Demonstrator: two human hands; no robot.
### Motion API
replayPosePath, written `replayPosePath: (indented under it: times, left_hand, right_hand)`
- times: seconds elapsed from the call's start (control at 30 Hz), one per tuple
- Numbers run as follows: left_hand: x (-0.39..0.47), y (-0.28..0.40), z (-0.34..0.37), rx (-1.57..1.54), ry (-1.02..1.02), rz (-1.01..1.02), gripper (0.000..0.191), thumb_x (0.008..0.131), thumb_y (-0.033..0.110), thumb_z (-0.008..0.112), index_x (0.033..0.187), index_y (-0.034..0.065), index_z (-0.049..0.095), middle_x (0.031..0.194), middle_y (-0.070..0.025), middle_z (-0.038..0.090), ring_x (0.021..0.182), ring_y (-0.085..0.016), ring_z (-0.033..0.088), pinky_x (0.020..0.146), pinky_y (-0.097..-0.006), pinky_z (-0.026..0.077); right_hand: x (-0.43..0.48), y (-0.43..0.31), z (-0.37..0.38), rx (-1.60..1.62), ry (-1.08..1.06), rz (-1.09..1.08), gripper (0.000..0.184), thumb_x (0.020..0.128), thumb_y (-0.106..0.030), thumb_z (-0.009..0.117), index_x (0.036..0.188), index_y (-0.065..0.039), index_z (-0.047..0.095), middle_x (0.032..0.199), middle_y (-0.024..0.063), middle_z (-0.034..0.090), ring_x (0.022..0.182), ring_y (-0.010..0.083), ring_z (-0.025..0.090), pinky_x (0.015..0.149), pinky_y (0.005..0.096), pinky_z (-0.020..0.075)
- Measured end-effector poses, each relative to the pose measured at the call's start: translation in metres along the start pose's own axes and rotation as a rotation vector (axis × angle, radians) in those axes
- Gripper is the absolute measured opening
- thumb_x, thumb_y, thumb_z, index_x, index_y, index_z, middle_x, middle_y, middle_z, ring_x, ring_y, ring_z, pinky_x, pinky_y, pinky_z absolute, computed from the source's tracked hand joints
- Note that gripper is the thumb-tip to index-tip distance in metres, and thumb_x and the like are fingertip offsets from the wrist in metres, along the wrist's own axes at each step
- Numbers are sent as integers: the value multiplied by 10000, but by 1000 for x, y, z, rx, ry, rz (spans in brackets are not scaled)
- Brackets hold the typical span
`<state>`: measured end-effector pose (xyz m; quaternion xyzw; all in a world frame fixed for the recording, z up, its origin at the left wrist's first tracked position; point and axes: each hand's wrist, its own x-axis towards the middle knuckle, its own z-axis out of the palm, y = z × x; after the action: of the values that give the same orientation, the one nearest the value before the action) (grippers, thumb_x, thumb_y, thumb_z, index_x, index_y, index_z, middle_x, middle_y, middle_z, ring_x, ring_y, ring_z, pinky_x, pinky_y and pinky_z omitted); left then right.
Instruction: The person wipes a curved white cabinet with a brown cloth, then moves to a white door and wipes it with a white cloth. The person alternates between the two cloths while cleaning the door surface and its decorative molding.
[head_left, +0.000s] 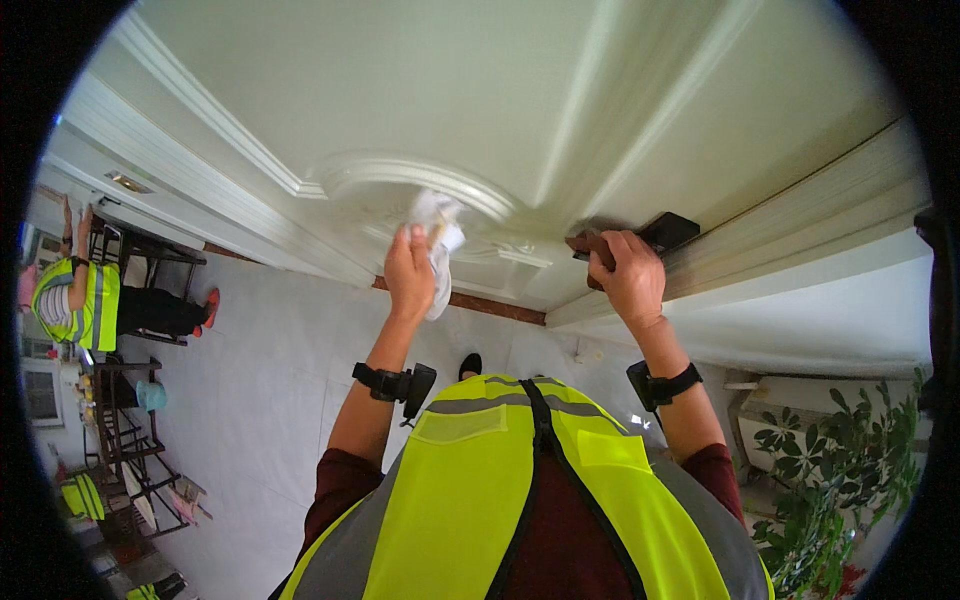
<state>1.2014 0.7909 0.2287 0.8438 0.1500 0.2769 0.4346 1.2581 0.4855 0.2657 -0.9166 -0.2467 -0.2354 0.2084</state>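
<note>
A white panelled door (450, 90) with raised mouldings fills the upper part of the view. My left hand (409, 271) grips a crumpled white cloth (441, 247) close to the curved moulding in the door's lower middle; the cloth's upper part is blurred. On the right, my right hand (631, 276) is closed around the brown door handle (600, 251). A dark lock plate (671, 231) sits just beyond those fingers, near the door's edge. Black straps with small devices circle both of my wrists.
Pale floor tiles (255, 352) lie below. At left, another person in a yellow vest (97, 304) stands with raised hands near dark-framed chairs (135, 442). Leafy plants (832, 450) grow at lower right. The white door frame (795, 217) runs along the right.
</note>
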Motion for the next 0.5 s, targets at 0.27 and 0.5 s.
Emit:
replayPosePath:
  times: [0.27, 0.5]
  left_hand:
    - [76, 49, -88, -215, 919, 137, 496, 1061, 367, 332, 1008, -89, 520, 929, -211, 578, 823, -297, 518, 820, -387, 434]
    - [118, 22, -38, -2, 780, 29, 326, 1035, 256, 417, 1090, -37, 550, 1134, -213, 569, 1109, -368, 527, 981, -471, 378]
  right_hand:
    - [15, -5, -7, -51, -182, 79, 266, 795, -336, 674, 800, -81, 597, 803, 111, 665, 688, 338, 635, 601, 445, 513]
    - [16, -8, -4, -147, -187, 91, 254, 795, -342, 670, 805, -96, 610, 741, 133, 646, 664, 340, 637, 589, 454, 514]
